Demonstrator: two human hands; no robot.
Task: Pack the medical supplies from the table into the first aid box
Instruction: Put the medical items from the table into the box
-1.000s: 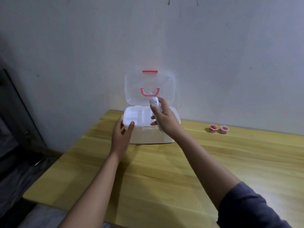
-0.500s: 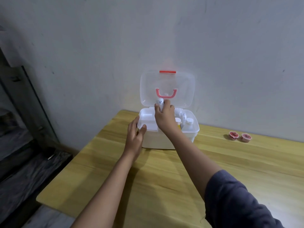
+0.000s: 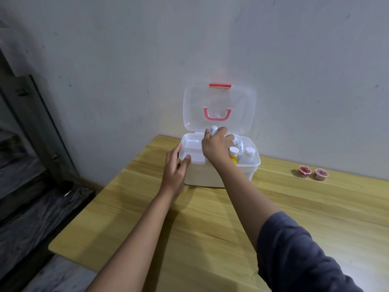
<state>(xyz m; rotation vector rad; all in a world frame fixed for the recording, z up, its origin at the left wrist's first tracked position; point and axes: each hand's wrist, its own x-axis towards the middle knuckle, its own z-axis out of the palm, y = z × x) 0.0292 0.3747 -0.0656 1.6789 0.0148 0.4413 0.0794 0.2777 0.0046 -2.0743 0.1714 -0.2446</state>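
Note:
The white first aid box [image 3: 206, 175] stands at the back of the wooden table with its clear lid [image 3: 240, 106] raised against the wall. My right hand [image 3: 215, 148] is over the box's middle, shut on a white printed roll [image 3: 212, 130] that sticks up above the fingers. My left hand [image 3: 175, 167] rests on the box's front left corner, thumb on the rim. Inside the right part stand a yellow bottle [image 3: 234, 155], a white-capped bottle [image 3: 249, 153] and another printed roll [image 3: 240, 146]. The left part holds a white tray [image 3: 191, 147].
Two small red-topped cups [image 3: 304, 171] [image 3: 321, 174] sit side by side on the table [image 3: 210, 228] to the right of the box, near the wall. The table's left edge drops to a dark floor and a door frame.
My right hand has carried the roll lower and further over the box. The view has shifted closer, so the bottles inside show. My left hand stays on the box's corner.

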